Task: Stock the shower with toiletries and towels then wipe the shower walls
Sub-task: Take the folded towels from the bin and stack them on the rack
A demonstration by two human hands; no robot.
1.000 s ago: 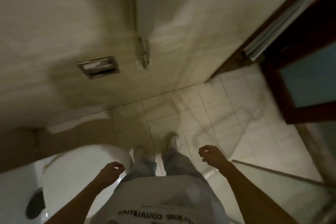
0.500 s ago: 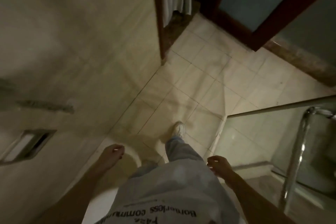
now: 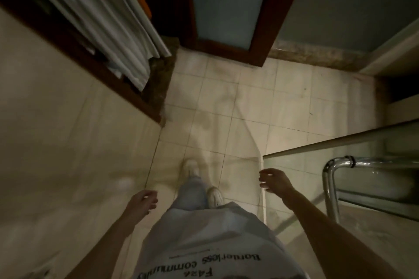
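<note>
The shower [image 3: 371, 179] is low on the person's right, its glass panel [image 3: 340, 149] edge-on and a chrome handle [image 3: 330, 186] just behind it. No toiletries or towels show anywhere, so I would judge the stocking not begun and this step a walk out to fetch them.

The right hand [image 3: 275, 182] hangs just beside the glass edge, fingers [image 3: 264, 175] loosely curled around nothing. The left hand [image 3: 141, 203] is near the tiled wall [image 3: 68, 142], likewise half-curled and empty.

One shoe [image 3: 191, 169] leads over the floor tiles [image 3: 249, 102] toward the wood-framed door [image 3: 229, 7]. The room is dim and the tiles look smooth, so short, flat steps would serve best. Keep that right arm clear of the glass corner, and gather everything in one trip.
</note>
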